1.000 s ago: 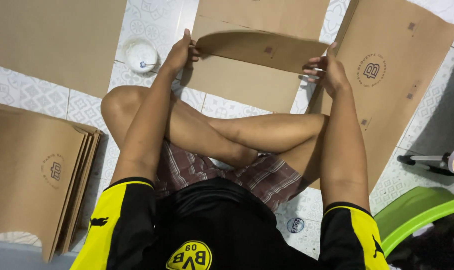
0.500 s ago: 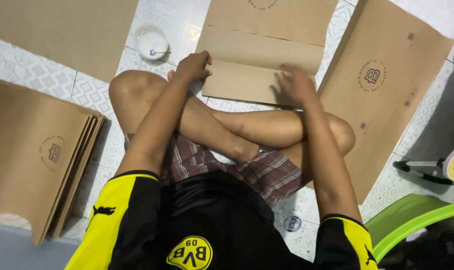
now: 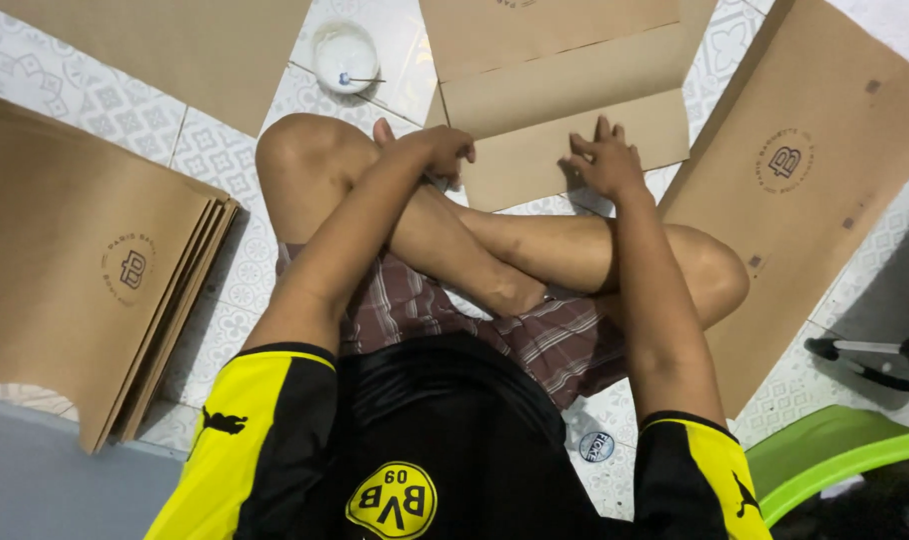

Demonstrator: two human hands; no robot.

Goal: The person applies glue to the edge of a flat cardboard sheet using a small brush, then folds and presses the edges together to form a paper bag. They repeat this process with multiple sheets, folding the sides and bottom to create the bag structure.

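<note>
Head view: both hands, left hand [image 3: 437,152] and right hand [image 3: 605,160], press folded cardboard sheet [image 3: 575,150] edge.

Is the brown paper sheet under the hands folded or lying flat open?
Folded: the brown paper sheet shows a flap doubled over itself, pressed by the left hand and right hand.

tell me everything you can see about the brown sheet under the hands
The folded brown sheet looks like plain kraft paper or thin card, matte and unmarked apart from a bit of round print cut off at the top edge. It lies flat on the patterned tile floor in front of the crossed legs, with creases running across it and the near flap folded over. The right hand presses flat on the near flap with fingers spread; the left hand rests curled at its left near corner.
</note>
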